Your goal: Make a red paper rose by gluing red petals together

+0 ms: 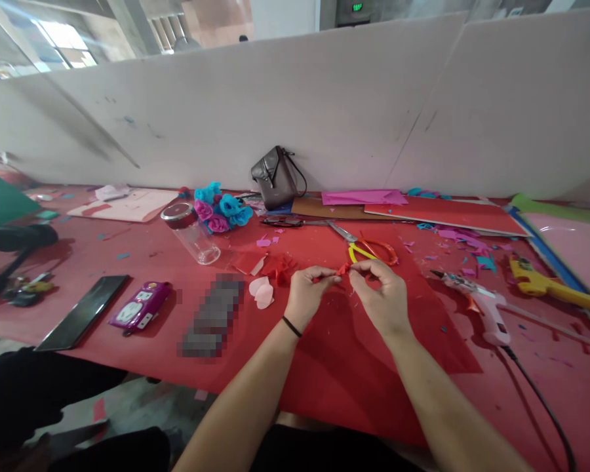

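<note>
Paper (pixel 343 269), red and crumpled small, sits between the fingertips of both hands, just above a red sheet (pixel 437 334) on the worktop (pixel 145 259). Left hand (pixel 309 294) pinches one side of it, thumb against finger; right hand (pixel 383 298) pinches the other, just as narrowly (the two nearly meet). Right behind them lie scissors (pixel 353 245) with yellow and orange handles. Beside the left hand are red scraps (pixel 278 269) and pale petals (pixel 261 292). Farther left stand a clear jar (pixel 191 236) and, touching or just behind it (I cannot tell which), blue and pink flowers (pixel 230 208). Nearer the front edge lies a purple socket block (pixel 141 307). Off to the right rests a pink glue gun (pixel 489 316), a yellow one (pixel 545 286) beyond. At the back, a dark bag (pixel 276 182) leans against the white partition (pixel 324 98).
</note>
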A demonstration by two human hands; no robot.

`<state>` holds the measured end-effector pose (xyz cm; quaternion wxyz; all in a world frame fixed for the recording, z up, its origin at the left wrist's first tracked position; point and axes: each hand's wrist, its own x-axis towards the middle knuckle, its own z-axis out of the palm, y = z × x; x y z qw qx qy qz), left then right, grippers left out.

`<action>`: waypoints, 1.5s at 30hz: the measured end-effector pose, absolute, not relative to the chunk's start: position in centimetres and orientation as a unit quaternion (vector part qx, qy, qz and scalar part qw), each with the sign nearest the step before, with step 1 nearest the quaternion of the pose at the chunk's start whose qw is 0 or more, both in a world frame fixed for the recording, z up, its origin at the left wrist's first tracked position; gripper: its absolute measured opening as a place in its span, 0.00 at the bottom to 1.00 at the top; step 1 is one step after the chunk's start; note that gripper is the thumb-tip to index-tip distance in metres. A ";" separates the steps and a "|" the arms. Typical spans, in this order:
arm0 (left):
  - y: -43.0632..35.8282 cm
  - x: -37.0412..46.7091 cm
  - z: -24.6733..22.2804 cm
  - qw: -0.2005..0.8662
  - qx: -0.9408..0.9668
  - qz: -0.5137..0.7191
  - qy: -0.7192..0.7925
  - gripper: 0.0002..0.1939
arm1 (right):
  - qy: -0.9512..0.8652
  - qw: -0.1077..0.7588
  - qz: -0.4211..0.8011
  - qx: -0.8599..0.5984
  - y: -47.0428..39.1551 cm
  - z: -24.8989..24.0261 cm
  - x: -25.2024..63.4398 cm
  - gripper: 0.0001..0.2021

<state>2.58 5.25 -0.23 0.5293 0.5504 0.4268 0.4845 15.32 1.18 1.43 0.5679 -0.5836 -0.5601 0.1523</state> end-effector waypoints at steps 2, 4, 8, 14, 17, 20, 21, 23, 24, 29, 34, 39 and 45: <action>5.2 2.6 -0.3 0.554 0.532 0.482 0.422 0.03 | -0.540 0.571 0.183 -0.590 1.3 1.2 15.4 0.05; 5.1 2.7 -0.3 0.578 0.514 0.482 0.411 0.04 | -0.515 0.585 0.219 -0.587 1.5 0.8 15.4 0.05; 5.1 2.7 -0.4 0.610 0.491 0.480 0.396 0.06 | -0.469 0.615 0.283 -0.567 1.9 0.1 15.3 0.05; 5.2 2.8 -0.3 0.631 0.479 0.478 0.380 0.07 | -0.420 0.647 0.361 -0.524 1.9 0.4 14.6 0.04; 5.2 2.8 -0.3 0.632 0.472 0.482 0.382 0.07 | -0.417 0.657 0.365 -0.512 1.9 0.5 14.7 0.03; 5.1 2.8 -0.3 0.635 0.465 0.484 0.382 0.08 | -0.432 0.661 0.341 -0.510 1.9 0.4 15.0 0.04; 5.1 2.8 -0.3 0.639 0.463 0.483 0.380 0.08 | -0.441 0.659 0.331 -0.512 1.9 0.4 15.1 0.04; 5.0 2.8 -0.3 0.645 0.457 0.482 0.377 0.09 | -0.460 0.649 0.310 -0.521 1.9 0.3 15.3 0.05; 5.0 2.9 -0.3 0.647 0.455 0.481 0.377 0.09 | -0.467 0.644 0.300 -0.526 1.9 0.2 15.4 0.05; 5.0 2.9 -0.3 0.639 0.454 0.483 0.390 0.09 | -0.468 0.638 0.274 -0.547 2.0 0.0 15.6 0.03; 5.0 2.9 -0.2 0.640 0.463 0.476 0.387 0.09 | -0.474 0.623 0.290 -0.550 1.9 0.2 15.5 0.05; 5.0 2.9 -0.3 0.653 0.455 0.467 0.386 0.11 | -0.464 0.630 0.286 -0.553 1.8 0.4 15.3 0.06; 5.1 2.6 -0.2 0.694 0.391 0.497 0.345 0.13 | -0.494 0.580 0.363 -0.536 1.9 0.4 14.7 0.06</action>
